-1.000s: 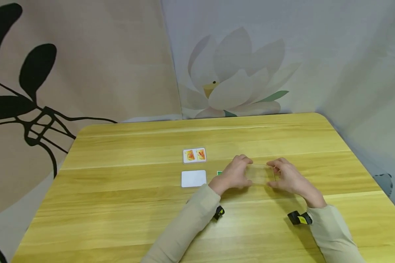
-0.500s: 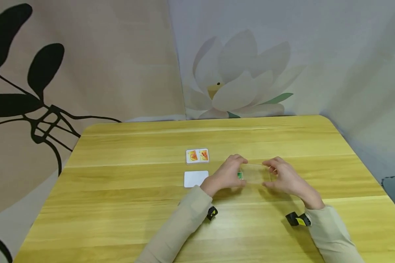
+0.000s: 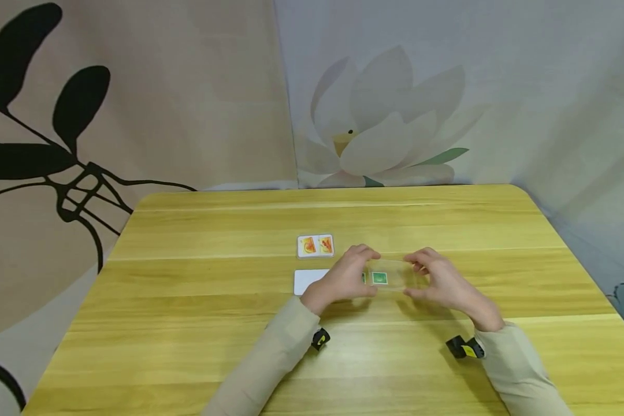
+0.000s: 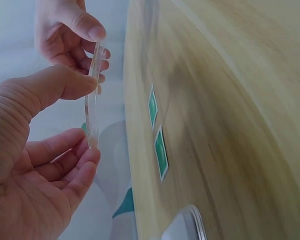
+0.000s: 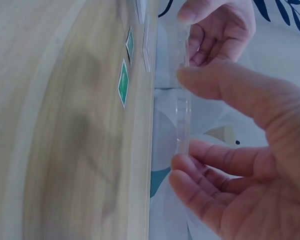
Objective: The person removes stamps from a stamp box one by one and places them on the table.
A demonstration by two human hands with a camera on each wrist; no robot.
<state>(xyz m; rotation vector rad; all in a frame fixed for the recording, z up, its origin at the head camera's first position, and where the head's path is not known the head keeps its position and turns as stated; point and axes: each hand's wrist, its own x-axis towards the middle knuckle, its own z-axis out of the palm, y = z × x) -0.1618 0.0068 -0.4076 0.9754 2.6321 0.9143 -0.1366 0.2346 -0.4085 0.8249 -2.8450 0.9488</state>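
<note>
A thin clear plastic cover (image 3: 399, 274) is held above the table between both hands. My left hand (image 3: 343, 276) pinches its left end between thumb and fingers, and my right hand (image 3: 439, 280) does likewise at the right end. In the left wrist view the clear cover (image 4: 93, 107) appears edge-on, apart from the wood. Two small green cards (image 4: 161, 154) with white borders lie flat on the table beneath. Through the cover one green card (image 3: 379, 278) shows in the head view; the other is mostly hidden by my left hand.
Left of the hands, a white rectangular piece (image 3: 307, 281) lies partly behind my left hand. Farther back is a clear-edged case (image 3: 315, 246) with two orange-printed cards. The wooden table (image 3: 197, 323) reaches back to a curtain with printed leaves and a flower.
Both hands have moved left together with the clear cover, bringing it over the green cards. The head view has shifted slightly. The white piece and the orange cards stay in place.
</note>
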